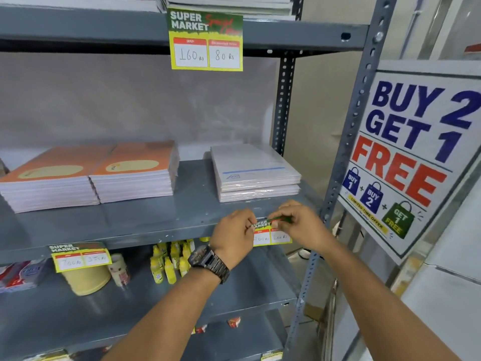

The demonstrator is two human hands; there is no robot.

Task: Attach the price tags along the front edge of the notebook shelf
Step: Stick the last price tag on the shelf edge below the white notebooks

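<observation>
The grey notebook shelf point(145, 220) carries two orange notebook stacks point(135, 173) and a pale wrapped stack point(255, 175). A yellow-and-green price tag point(270, 234) lies against the shelf's front edge below the pale stack. My left hand point(234, 235), with a dark watch on the wrist, pinches the tag's top left corner. My right hand point(302, 225) pinches its top right part, and the fingers hide part of the green header. Another price tag point(79, 256) hangs on the same edge further left.
A larger price tag point(207, 40) hangs from the shelf above. A "Buy 2 Get 1 Free" poster point(406, 157) leans by the perforated upright point(361, 105) at the right. The lower shelf holds yellow bottles point(169, 261), a beige tub point(87, 280) and packets.
</observation>
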